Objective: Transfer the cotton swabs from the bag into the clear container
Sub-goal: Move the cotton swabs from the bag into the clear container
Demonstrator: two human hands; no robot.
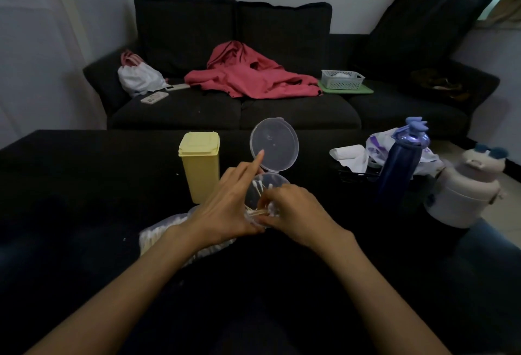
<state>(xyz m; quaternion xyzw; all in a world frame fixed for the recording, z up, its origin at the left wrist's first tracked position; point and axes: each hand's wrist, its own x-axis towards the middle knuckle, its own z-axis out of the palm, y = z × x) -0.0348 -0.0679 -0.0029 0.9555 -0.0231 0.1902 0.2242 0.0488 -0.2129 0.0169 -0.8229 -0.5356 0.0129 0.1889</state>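
Both hands meet over the clear container (pixel 263 185), which stands on the dark worktop (pixel 84 185) with its round hinged lid (pixel 275 144) flipped up and open behind it. The left hand (pixel 225 211) wraps the container's near left side, its index finger stretched out toward the lid. The right hand (pixel 293 213) is curled, its fingertips pinching a small bundle of cotton swabs (pixel 260 212) at the container's near edge; a few white tips show inside the container above that bundle. The bag (pixel 158 234), clear plastic and still packed with swabs, lies on the worktop under the left wrist, just beside the container.

A pale yellow lidded bin (pixel 200 168) stands just left of the container. To the right, well apart, are a dark blue bottle (pixel 400 165), crumpled white paper (pixel 349 154) and a cream jug (pixel 465 191). Behind the worktop, a dark sofa (pixel 174 112) carries a red garment (pixel 248 75), a white bag (pixel 139 77), a phone (pixel 154 97) and a white basket (pixel 342 79) on a green tray (pixel 363 90).
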